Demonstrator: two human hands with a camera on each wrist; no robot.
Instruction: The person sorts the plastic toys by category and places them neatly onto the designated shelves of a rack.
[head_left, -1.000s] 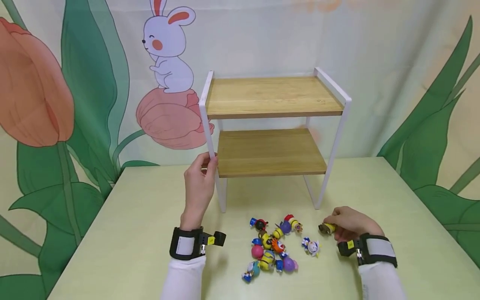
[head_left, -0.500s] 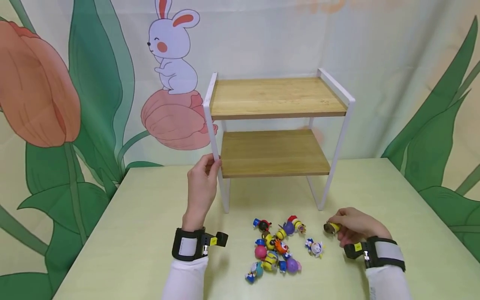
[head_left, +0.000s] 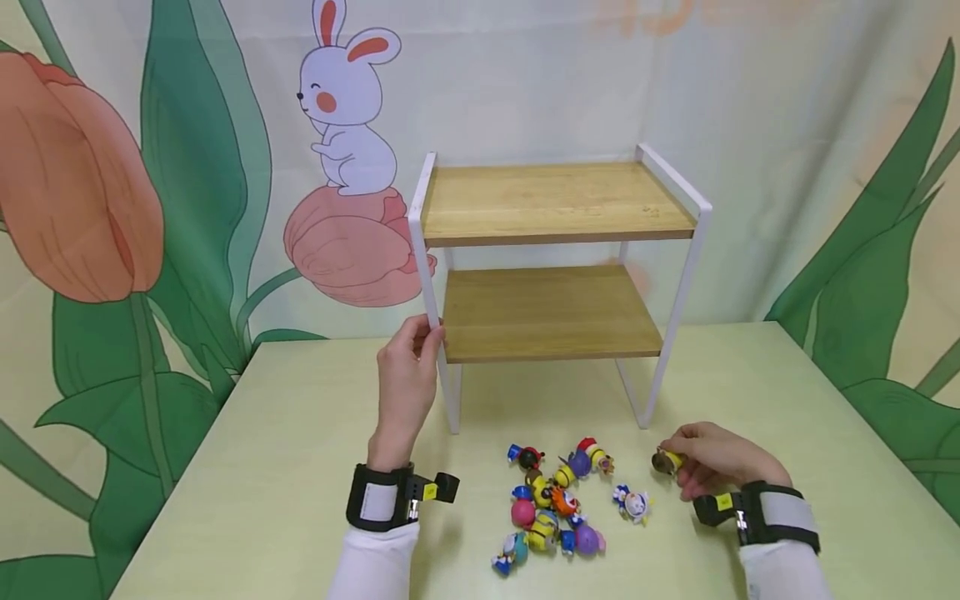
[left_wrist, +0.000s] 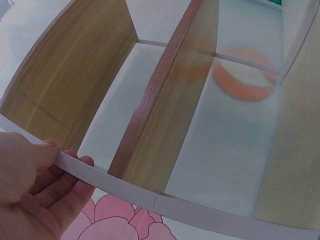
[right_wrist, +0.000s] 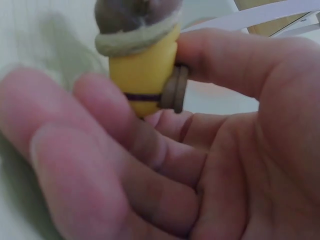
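My left hand grips the left white metal post of a two-tier shelf, just beside the lower board. In the left wrist view, thumb and fingers wrap the white frame. At the right, my right hand pinches a small yellow and brown toy figure between thumb and fingers. Seen from the right wrist, the figure has a yellow body, a dark strap and a brown rounded end with a pale band. Left of that hand, a white and blue figure lies by itself on the table.
Several small toy figures lie in a cluster on the pale green table, in front of the shelf. Behind it hangs a curtain printed with a rabbit and tulips.
The head view has shifted slightly, so the whole scene sits a little further right and lower. Both hands keep their holds on the post and the figure.
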